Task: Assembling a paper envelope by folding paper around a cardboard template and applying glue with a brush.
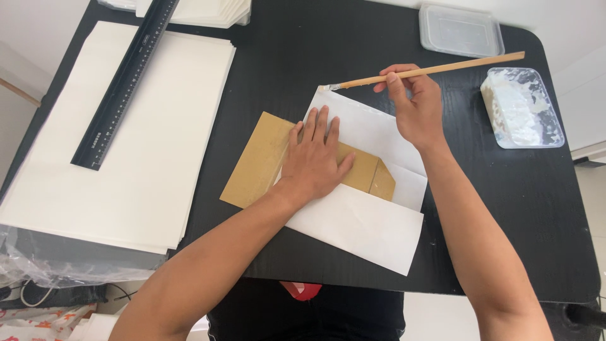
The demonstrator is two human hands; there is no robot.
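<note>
My left hand (314, 159) lies flat, fingers spread, on a brown cardboard template (259, 161) that sits across a folded white paper sheet (366, 221) on the black table (303, 69). My right hand (413, 104) grips a thin wooden-handled brush (442, 67). Its bristle tip touches the upper corner of the white sheet near the far fold.
A stack of large white sheets (145, 132) lies at the left with a long black ruler (123, 82) on it. A clear tub of white paste (521, 107) stands at the right, with a clear lid (461, 29) behind it. More white paper (202, 11) sits at the far edge.
</note>
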